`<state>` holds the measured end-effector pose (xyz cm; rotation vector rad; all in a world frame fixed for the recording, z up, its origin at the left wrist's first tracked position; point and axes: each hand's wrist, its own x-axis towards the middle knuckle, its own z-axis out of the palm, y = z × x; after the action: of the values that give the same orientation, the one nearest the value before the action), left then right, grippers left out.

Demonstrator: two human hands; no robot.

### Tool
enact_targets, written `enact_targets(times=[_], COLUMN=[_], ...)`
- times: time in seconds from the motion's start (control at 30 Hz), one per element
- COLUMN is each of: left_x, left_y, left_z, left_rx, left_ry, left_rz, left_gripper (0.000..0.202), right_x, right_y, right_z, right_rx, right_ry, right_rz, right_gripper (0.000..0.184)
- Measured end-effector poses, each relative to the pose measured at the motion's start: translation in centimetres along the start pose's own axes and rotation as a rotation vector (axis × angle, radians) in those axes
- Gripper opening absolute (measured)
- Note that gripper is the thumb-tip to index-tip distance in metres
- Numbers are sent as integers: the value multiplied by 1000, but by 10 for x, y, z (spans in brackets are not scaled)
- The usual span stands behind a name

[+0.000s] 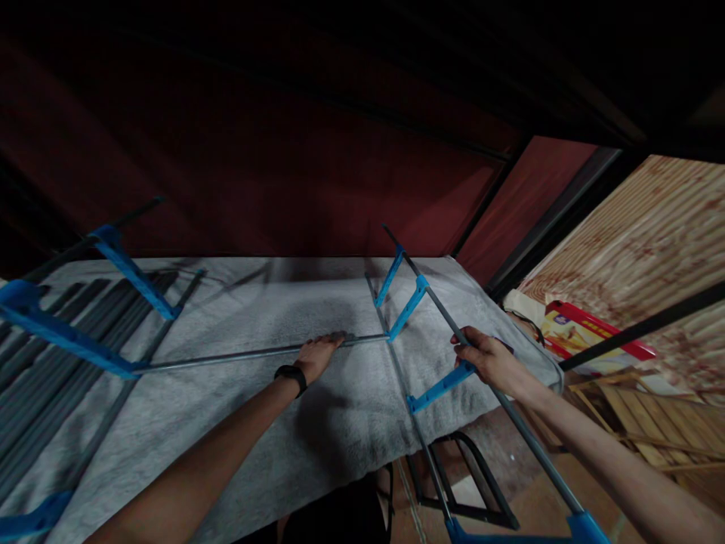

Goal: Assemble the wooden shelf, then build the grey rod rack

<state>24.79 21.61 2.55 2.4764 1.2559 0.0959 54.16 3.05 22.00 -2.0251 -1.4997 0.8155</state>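
My left hand (318, 358), with a black band on its wrist, is closed over a thin grey metal crossbar (226, 357). The bar runs between two upright side frames. My right hand (488, 360) is wrapped round the upper grey tube (442, 306) of the right side frame, just above a blue plastic bracket (442, 387). Another blue bracket (406, 310) joins the frame's two tubes near the bar's right end. At the left, the bar meets a long blue bracket (68, 337) of the other frame.
Several loose grey tubes (73, 355) lie at the left on a grey cloth-covered surface (254, 423). Dark red panels (317, 174) stand behind it. At the right are a red and yellow box (589, 332), wooden slats (651, 415) and a black metal frame (481, 468).
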Motion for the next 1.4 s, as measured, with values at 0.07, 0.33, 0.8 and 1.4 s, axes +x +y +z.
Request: enact_targets(times=[0.07,0.33,0.8,1.4], left_x=[-1,-3,31,99], left_y=[1,3,43,102], left_z=[-1,-2,28,49], left_rx=[3,-4,-87,-256], left_ry=[-8,-13,14,-60], left_rz=[-15,-12,115,21], left_gripper=[59,60,54,33], right_x=[1,-3,-5,-124], right_y=[1,6,16,42], right_z=[3,7,16,34], right_rx=[-4,4,16,-427], right_ry=[-5,-50,-97,206], right_rz=[-10,-42,-110,-305], right_gripper=[26,27,35,78])
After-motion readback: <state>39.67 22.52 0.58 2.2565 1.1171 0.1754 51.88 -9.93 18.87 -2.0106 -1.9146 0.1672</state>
